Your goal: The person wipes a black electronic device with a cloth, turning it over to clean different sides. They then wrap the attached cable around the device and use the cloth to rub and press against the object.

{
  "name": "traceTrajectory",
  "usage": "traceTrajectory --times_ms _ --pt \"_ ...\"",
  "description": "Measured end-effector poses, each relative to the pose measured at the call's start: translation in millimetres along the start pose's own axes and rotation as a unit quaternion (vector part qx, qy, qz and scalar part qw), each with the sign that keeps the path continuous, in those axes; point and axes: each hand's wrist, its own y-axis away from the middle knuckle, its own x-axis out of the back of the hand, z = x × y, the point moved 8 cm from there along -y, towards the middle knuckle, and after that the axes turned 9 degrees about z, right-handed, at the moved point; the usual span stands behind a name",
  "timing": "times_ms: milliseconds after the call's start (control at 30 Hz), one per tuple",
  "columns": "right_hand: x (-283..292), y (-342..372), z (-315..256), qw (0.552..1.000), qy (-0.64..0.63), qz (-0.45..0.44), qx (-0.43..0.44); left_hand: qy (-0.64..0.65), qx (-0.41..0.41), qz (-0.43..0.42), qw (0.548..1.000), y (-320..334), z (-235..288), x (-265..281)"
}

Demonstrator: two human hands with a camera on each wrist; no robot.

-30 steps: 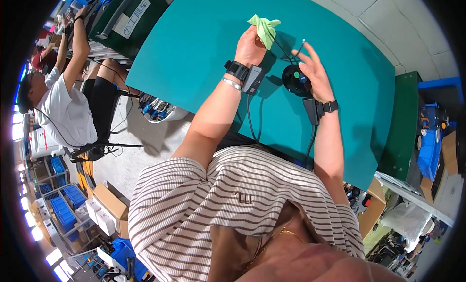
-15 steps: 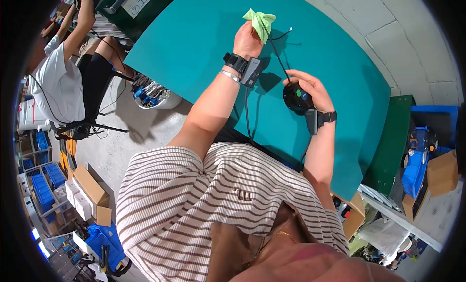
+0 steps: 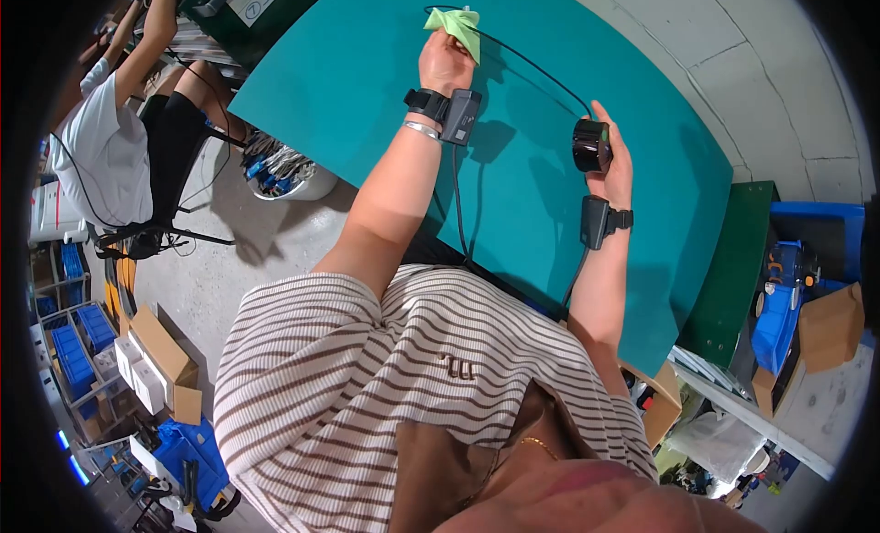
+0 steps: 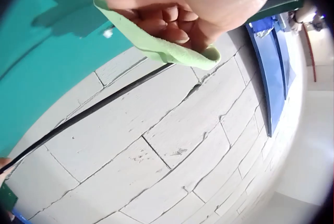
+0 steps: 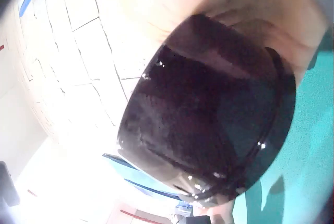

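My left hand [image 3: 446,67] pinches a light green cloth [image 3: 461,27] folded round a black cable [image 3: 532,62]; in the left wrist view the fingertips curl into the cloth [image 4: 172,53]. From the cloth the cable runs taut to a glossy black round device [image 3: 591,146]. My right hand [image 3: 618,166] holds that device raised over the table, its curved dark side [image 5: 209,109] filling the right wrist view. The cable's loose end loops beyond the cloth, with a small pale connector near it.
The green table [image 3: 367,102] meets a white block wall [image 3: 715,65]. Another person [image 3: 115,148] sits at the left, above a white bin [image 3: 302,183] of cables. A blue bin [image 3: 779,313] and cardboard box [image 3: 830,327] stand at the right.
My left hand with the cloth has moved left along the cable. The right hand has taken up the device, turned it on its side and moved right, so the cable between them is longer.
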Motion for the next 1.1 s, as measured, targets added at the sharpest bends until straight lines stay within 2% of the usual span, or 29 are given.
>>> traceTrajectory --times_ms 33,67,133,200,267,300,400,467,567,600,667,733,800,867,933,1000,1100 --pt "5.6 -1.7 0.7 0.999 -0.03 0.043 -0.011 -0.026 -0.015 0.029 0.999 4.7 3.7 -3.2" --pt "8.2 -2.9 0.2 0.998 -0.031 0.045 -0.009 -0.026 -0.013 0.028 0.999 2.3 3.3 -1.3" --pt "25.9 -7.1 -2.5 0.99 -0.11 0.083 0.004 0.007 -0.01 0.046 0.999 -2.1 6.7 6.1" --pt "49.8 -17.1 1.4 0.985 -0.155 0.079 0.009 0.007 -0.011 0.06 0.998 -2.9 7.1 9.3" --pt "70.4 -27.1 5.0 0.958 -0.279 0.067 -0.007 0.008 -0.009 0.05 0.999 -5.6 7.6 11.3" --pt "78.4 -28.4 4.7 0.943 -0.311 0.115 -0.015 0.015 -0.004 0.046 0.999 -7.1 6.1 12.6" --pt "89.8 -26.4 -2.5 0.934 -0.331 0.135 0.012 0.01 -0.009 0.049 0.999 -7.5 8.2 13.3" --pt "99.5 -29.6 -2.9 0.937 -0.32 0.134 0.032 0.004 -0.02 0.052 0.998 -9.0 12.0 14.9" --pt "106.5 -25.5 -4.9 0.93 -0.295 0.212 0.06 -0.007 -0.023 0.067 0.997 -7.0 12.3 12.8" --pt "95.8 -22.1 -9.9 0.939 -0.271 0.194 0.081 -0.004 -0.017 0.088 0.996 -2.1 10.9 8.4" --pt "84.4 -22.0 -10.1 0.955 -0.225 0.175 0.085 -0.011 0.001 0.076 0.997 -3.1 3.5 11.6" --pt "76.1 -22.7 -9.9 0.965 -0.195 0.15 0.094 -0.057 0.064 0.016 0.996 -0.8 -13.5 8.9" --pt "70.2 -21.6 -12.1 0.97 -0.157 0.146 0.116 -0.104 0.062 0.007 0.993 9.1 -26.3 1.8" --pt "66.4 -17.2 -12.1 0.969 -0.144 0.159 0.126 -0.263 0.077 -0.031 0.961 24.9 -38.8 -18.3" --pt "58.5 -12.1 -17.2 0.97 -0.088 0.182 0.137 -0.289 0.101 -0.051 0.951 37.1 -50.1 -26.7" --pt "53.4 -11.2 -16.8 0.971 -0.067 0.183 0.139 -0.395 0.133 -0.108 0.902 50.7 -67.0 -34.0" --pt "39.0 -5.6 -18.7 0.972 0.003 0.182 0.149 -0.426 0.164 -0.16 0.875 75.7 -81.6 -47.9"
